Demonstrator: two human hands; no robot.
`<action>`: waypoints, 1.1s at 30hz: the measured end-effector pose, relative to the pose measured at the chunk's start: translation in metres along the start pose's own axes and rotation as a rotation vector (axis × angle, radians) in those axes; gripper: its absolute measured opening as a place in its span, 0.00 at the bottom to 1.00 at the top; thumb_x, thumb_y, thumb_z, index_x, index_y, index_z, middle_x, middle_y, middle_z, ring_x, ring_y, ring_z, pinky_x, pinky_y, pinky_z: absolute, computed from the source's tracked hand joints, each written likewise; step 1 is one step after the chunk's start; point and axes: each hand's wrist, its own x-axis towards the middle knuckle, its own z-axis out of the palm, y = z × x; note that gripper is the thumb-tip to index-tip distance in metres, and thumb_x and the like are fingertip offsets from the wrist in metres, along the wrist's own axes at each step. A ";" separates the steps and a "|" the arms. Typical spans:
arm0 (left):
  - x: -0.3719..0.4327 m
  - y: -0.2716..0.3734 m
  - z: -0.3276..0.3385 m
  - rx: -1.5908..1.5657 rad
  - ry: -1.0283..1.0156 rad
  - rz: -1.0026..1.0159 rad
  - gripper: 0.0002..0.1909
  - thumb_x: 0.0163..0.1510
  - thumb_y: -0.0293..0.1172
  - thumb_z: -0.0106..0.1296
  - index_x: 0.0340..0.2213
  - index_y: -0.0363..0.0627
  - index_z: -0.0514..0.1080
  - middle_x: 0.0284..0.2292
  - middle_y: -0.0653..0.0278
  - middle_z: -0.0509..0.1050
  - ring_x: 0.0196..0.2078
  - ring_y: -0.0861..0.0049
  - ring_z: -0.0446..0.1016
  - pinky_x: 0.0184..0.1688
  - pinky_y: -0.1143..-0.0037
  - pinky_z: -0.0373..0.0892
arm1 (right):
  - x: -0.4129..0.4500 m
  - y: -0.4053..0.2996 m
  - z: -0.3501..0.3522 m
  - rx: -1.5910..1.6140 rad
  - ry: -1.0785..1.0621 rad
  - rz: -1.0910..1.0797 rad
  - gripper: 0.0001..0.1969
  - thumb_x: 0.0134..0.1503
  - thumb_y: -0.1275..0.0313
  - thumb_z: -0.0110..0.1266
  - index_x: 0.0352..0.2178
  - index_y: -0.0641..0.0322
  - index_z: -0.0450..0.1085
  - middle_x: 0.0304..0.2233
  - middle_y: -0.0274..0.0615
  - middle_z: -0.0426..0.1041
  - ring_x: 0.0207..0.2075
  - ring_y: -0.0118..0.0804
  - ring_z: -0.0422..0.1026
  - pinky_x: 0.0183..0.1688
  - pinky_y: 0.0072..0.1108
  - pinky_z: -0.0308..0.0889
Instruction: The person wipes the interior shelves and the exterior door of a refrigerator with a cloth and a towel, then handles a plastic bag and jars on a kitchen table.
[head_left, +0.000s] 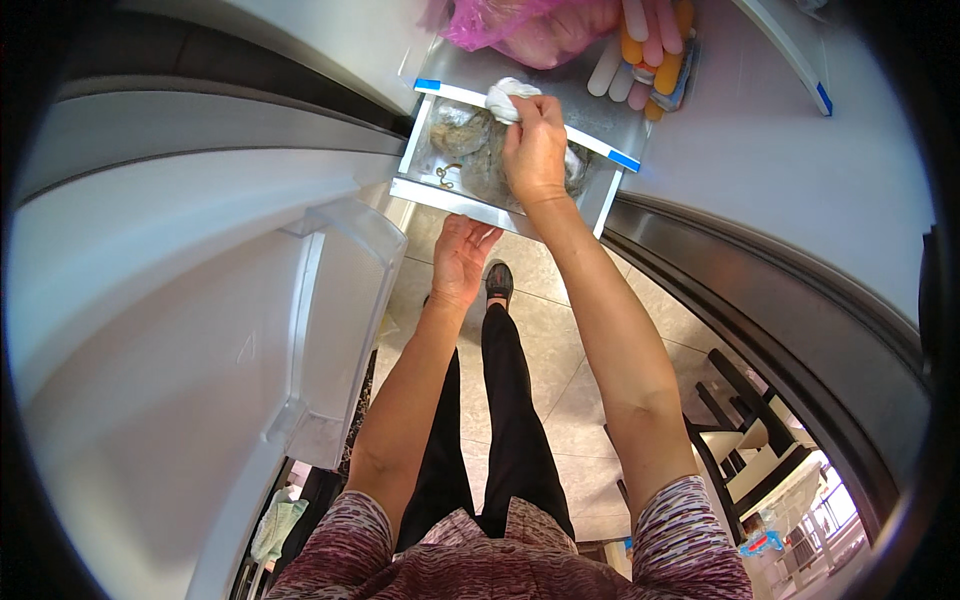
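A white cloth is pinched in my right hand, just over the back edge of a glass refrigerator shelf with white and blue trim. Below that shelf a pulled-out drawer with a white front holds plastic-wrapped food bundles and a thin brownish curled piece. My left hand is at the underside of the drawer's front, palm up, its fingers slightly spread. Whether the fingertips touch the drawer cannot be told. My right forearm covers part of the drawer's front and contents.
On the shelf lie a pink plastic bag and several tube-shaped ice pops, white, pink and orange. The refrigerator door stands open at left with a clear door bin. Dark chair parts are at lower right, over floor tiles.
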 end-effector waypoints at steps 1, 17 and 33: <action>0.001 -0.001 0.000 0.025 -0.024 -0.004 0.11 0.55 0.35 0.44 0.38 0.42 0.65 0.36 0.61 0.70 0.44 0.68 0.67 0.51 0.66 0.63 | 0.002 -0.004 -0.001 -0.003 0.003 0.002 0.16 0.40 0.84 0.49 0.35 0.64 0.70 0.33 0.51 0.67 0.34 0.50 0.69 0.38 0.29 0.65; 0.011 -0.004 0.018 0.391 -0.045 0.099 0.47 0.32 0.11 0.36 0.57 0.49 0.41 0.53 0.56 0.53 0.51 0.60 0.61 0.49 0.66 0.66 | -0.161 0.023 -0.054 0.239 -0.169 0.670 0.24 0.41 0.82 0.41 0.45 0.73 0.60 0.41 0.61 0.61 0.41 0.56 0.64 0.43 0.34 0.62; 0.076 -0.008 0.051 0.430 -0.108 0.204 0.32 0.35 0.08 0.35 0.46 0.40 0.51 0.45 0.55 0.54 0.50 0.52 0.61 0.49 0.62 0.67 | -0.094 0.058 -0.041 0.061 -0.075 0.518 0.18 0.41 0.77 0.43 0.36 0.75 0.65 0.38 0.57 0.66 0.42 0.54 0.64 0.47 0.33 0.58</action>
